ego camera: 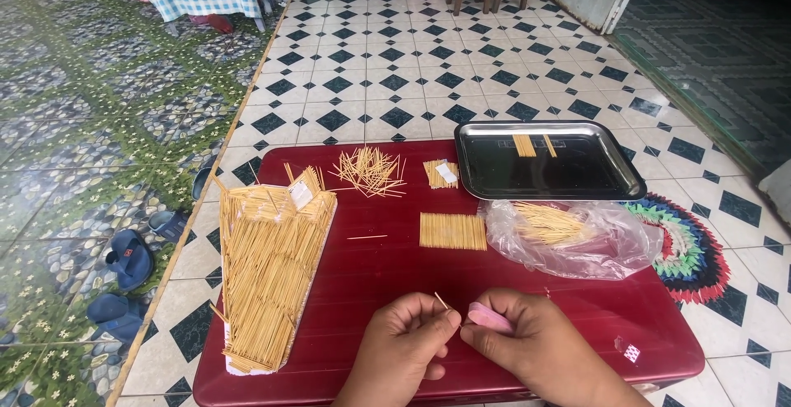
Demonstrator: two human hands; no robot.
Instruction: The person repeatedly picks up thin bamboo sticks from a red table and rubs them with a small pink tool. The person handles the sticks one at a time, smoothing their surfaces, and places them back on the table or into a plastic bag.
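My left hand (408, 343) pinches a thin wooden stick (442, 300) at the near edge of a dark red table (387, 267). Close beside it, my right hand (531, 345) holds a small pink object (488, 316), almost touching the left fingers. A large panel of glued sticks (268, 267) lies on the table's left. Behind the hands lie a small flat row of sticks (452, 231), a loose heap of sticks (369, 170) and one single stick (367, 237).
A dark metal tray (577, 176) with a few sticks stands at the back right. A clear plastic bag (614, 246) holds more sticks. A small stick bundle (441, 173) lies beside the tray. Blue sandals (128, 257) and a colourful rug (696, 250) are on the tiled floor.
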